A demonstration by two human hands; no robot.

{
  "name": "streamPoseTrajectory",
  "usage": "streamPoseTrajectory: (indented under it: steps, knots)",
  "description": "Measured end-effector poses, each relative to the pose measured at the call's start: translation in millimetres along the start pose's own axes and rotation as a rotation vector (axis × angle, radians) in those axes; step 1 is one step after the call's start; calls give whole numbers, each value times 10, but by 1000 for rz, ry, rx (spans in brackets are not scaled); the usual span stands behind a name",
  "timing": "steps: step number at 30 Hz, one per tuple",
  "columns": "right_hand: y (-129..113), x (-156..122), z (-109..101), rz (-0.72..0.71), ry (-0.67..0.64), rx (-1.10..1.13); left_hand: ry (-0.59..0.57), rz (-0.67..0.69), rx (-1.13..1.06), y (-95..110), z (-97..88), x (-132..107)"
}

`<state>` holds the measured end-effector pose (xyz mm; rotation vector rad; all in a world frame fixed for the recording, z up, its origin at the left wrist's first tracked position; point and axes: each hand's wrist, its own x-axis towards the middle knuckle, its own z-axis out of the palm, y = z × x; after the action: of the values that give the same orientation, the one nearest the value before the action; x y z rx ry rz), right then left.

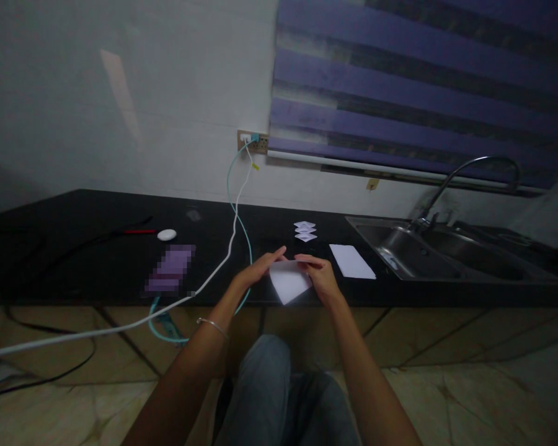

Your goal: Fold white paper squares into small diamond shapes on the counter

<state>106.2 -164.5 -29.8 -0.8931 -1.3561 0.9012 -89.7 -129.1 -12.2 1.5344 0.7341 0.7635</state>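
Note:
A sheet of white paper is held between my two hands at the front edge of the black counter, one corner pointing down toward me. My left hand grips its left side, the fingers reaching behind it. On the right side, my right hand pinches the upper edge between thumb and fingers. Just beyond my hands lie several small folded paper pieces in a short column. To the right rests a stack of white paper, flat on the counter.
A steel sink with a curved faucet occupies the right. White and teal cables run from a wall socket across the counter's left part and over its edge. A blurred-out purple item and a white oval object lie left.

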Motion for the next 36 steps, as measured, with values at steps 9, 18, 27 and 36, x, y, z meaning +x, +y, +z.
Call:
streamPoseTrajectory:
  steps: [9, 18, 27, 36]
  knots:
    - [-26, 12, 41, 58, 82, 42, -236, -46, 193, 100, -22, -72]
    - [-27, 53, 63, 217, 151, 143, -54, 33, 40, 91, 44, -160]
    - [-118, -51, 120, 134, -37, -92, 43, 62, 4, 95, 75, -184]
    - [-120, -71, 113, 124, -7, -132, 14, 54, 67, 83, 56, -172]
